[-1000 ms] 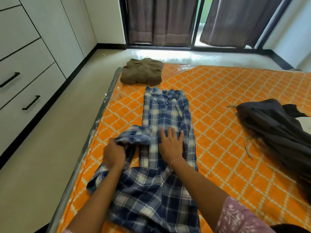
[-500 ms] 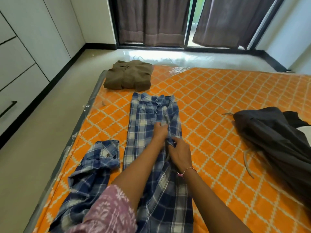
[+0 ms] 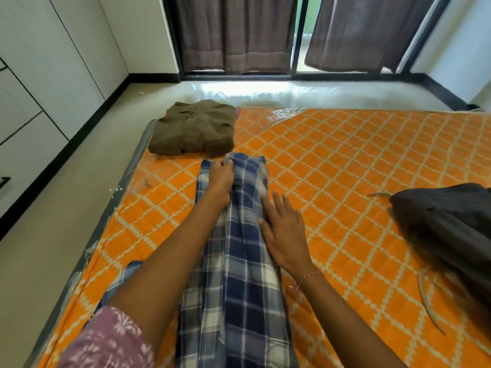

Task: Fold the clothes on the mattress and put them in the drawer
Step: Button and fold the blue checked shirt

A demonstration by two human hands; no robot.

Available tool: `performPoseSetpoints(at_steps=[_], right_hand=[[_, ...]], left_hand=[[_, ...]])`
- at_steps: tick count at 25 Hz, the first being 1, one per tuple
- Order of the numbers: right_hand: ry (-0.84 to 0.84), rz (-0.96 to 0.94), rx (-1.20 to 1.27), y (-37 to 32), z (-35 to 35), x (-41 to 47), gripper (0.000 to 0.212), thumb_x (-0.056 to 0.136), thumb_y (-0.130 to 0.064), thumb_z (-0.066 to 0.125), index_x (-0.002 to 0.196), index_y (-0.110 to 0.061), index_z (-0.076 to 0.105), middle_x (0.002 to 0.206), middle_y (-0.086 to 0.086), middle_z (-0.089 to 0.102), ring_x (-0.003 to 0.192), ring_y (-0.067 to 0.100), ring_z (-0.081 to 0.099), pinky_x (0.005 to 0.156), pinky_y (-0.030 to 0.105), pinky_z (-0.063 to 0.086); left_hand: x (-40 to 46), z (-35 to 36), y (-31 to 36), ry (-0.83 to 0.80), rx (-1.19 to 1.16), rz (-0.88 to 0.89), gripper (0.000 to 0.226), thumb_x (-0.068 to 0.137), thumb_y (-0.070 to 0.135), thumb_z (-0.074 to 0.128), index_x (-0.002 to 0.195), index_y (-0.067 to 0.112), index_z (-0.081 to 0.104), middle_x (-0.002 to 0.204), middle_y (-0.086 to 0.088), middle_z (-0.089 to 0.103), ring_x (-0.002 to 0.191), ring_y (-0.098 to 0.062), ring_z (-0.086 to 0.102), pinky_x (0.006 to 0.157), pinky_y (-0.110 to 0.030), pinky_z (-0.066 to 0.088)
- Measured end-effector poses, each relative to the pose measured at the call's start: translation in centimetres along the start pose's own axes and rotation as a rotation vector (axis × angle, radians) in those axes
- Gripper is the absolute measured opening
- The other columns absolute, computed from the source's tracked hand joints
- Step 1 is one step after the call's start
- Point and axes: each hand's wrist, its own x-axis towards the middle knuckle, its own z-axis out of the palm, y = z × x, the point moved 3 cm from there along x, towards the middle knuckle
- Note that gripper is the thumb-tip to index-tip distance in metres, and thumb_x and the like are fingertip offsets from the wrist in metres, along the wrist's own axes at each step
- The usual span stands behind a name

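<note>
I am midway through folding the blue plaid shirt (image 3: 239,261), which lies as a long narrow strip on the orange mattress (image 3: 345,181), running from six o'clock up to twelve o'clock in front of me. My left hand (image 3: 220,181) reaches to the far end of the strip and seems to pinch the cloth near the collar edge, though my fingers are partly hidden behind the knuckles, so I judge this rather than see it plainly. My right hand (image 3: 284,235) lies flat with fingers straight, resting on the right edge of the strip at about one o'clock from its middle, grasping nothing.

The lengthwise fold looks nearly done on the right side. At about seven o'clock a bit of plaid cloth (image 3: 132,266) peeks out under my left forearm, so I judge the left side may need tucking in. After that, the move calls for doubling the strip end to end into a compact packet.

Counting: one plaid shirt in hand; one brown garment (image 3: 194,131) already folded, just beyond the strip at eleven o'clock; one dark heap of clothing (image 3: 438,221) unfolded at three o'clock, and I cannot tell how many pieces are in it. The white drawer fronts (image 3: 26,144) stand at nine o'clock, across the floor.
</note>
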Motion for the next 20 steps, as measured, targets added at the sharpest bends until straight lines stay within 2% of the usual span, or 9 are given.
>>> performPoseSetpoints(at_steps=[2, 4, 7, 10, 11, 13, 15, 18, 20], right_hand=[[-0.226, 0.022, -0.208, 0.1, 2.6, 1.1, 0.075, 0.087, -0.071, -0.002, 0.151, -0.032, -0.003, 0.158, 0.0, -0.018, 0.145, 0.023, -0.018, 0.113, 0.056, -0.007], [-0.244, 0.067, -0.233, 0.0, 4.0, 1.8, 0.068, 0.092, -0.065, 0.004, 0.151, -0.032, -0.005, 0.157, 0.002, -0.022, 0.144, 0.025, -0.021, 0.112, 0.061, -0.007], [-0.126, 0.013, -0.227, -1.4, 4.1, 3.1, 0.075, 0.083, -0.065, -0.006, 0.151, -0.034, -0.003, 0.158, 0.001, -0.019, 0.144, 0.024, -0.022, 0.113, 0.06, -0.007], [-0.253, 0.107, -0.232, -1.1, 4.8, 4.4, 0.067, 0.094, -0.063, 0.016, 0.151, -0.034, -0.004, 0.157, 0.003, -0.02, 0.145, 0.024, -0.019, 0.113, 0.056, -0.005], [-0.242, 0.16, -0.232, -0.6, 4.9, 4.3, 0.066, 0.096, -0.059, 0.02, 0.151, -0.031, -0.003, 0.159, 0.006, -0.014, 0.146, 0.026, -0.012, 0.114, 0.055, 0.0], [-0.043, 0.291, -0.173, 0.4, 3.8, 3.5, 0.065, 0.098, -0.053, 0.029, 0.151, -0.02, 0.012, 0.157, 0.013, 0.016, 0.143, 0.031, 0.019, 0.109, 0.05, 0.025], [0.137, 0.459, -0.048, 0.8, 2.4, 3.0, 0.053, 0.097, -0.048, 0.04, 0.135, -0.01, 0.041, 0.132, 0.016, 0.05, 0.116, 0.032, 0.05, 0.082, 0.038, 0.042], [0.202, 0.449, 0.028, 1.0, 1.4, 4.3, 0.04, 0.102, -0.036, 0.036, 0.101, -0.006, 0.062, 0.096, 0.018, 0.066, 0.079, 0.031, 0.057, 0.06, 0.03, 0.033], [0.281, 0.428, -0.018, 1.5, 0.2, 5.1, 0.043, 0.103, -0.034, 0.033, 0.098, -0.004, 0.063, 0.093, 0.02, 0.065, 0.079, 0.035, 0.058, 0.059, 0.031, 0.033]], left_hand=[[0.8, -1.5, -1.2, -0.054, 0.079, -0.141, 0.022, 0.092, 0.021, 0.06, 0.108, 0.005, 0.056, 0.098, -0.017, 0.063, 0.078, -0.028, 0.061, 0.061, -0.034, 0.053], [1.1, -2.6, -2.7, -0.047, 0.159, -0.217, 0.046, 0.084, 0.012, 0.07, 0.125, 0.005, 0.05, 0.117, -0.017, 0.06, 0.098, -0.032, 0.061, 0.077, -0.039, 0.053], [2.2, -3.2, -1.9, 0.021, 0.073, -0.015, 0.067, 0.082, -0.005, 0.066, 0.139, 0.011, 0.034, 0.126, -0.013, 0.048, 0.103, -0.027, 0.054, 0.082, -0.038, 0.049], [1.8, -3.3, -1.4, -0.025, 0.052, 0.025, 0.076, 0.081, -0.004, 0.068, 0.143, 0.012, 0.027, 0.123, -0.01, 0.047, 0.107, -0.026, 0.053, 0.084, -0.036, 0.047], [1.5, -3.6, -1.8, -0.017, 0.066, -0.003, 0.077, 0.081, -0.003, 0.069, 0.143, 0.011, 0.026, 0.116, -0.007, 0.046, 0.105, -0.024, 0.051, 0.084, -0.033, 0.045], [0.8, -4.5, -2.5, 0.012, 0.162, -0.01, 0.075, 0.082, 0.001, 0.069, 0.143, 0.009, 0.026, 0.111, -0.002, 0.044, 0.103, -0.021, 0.047, 0.085, -0.03, 0.042], [0.4, -5.0, -3.1, -0.005, 0.313, 0.019, 0.072, 0.083, 0.008, 0.071, 0.141, 0.009, 0.028, 0.13, -0.009, 0.043, 0.115, -0.027, 0.046, 0.086, -0.032, 0.041], [0.1, -5.2, -4.2, -0.098, 0.329, -0.061, 0.072, 0.086, 0.024, 0.069, 0.143, 0.009, 0.027, 0.144, -0.011, 0.036, 0.117, -0.027, 0.048, 0.08, -0.033, 0.044], [-0.6, -5.2, -5.0, -0.158, 0.234, -0.143, 0.065, 0.087, 0.032, 0.066, 0.137, 0.007, 0.032, 0.14, -0.011, 0.041, 0.111, -0.023, 0.05, 0.08, -0.032, 0.048]])
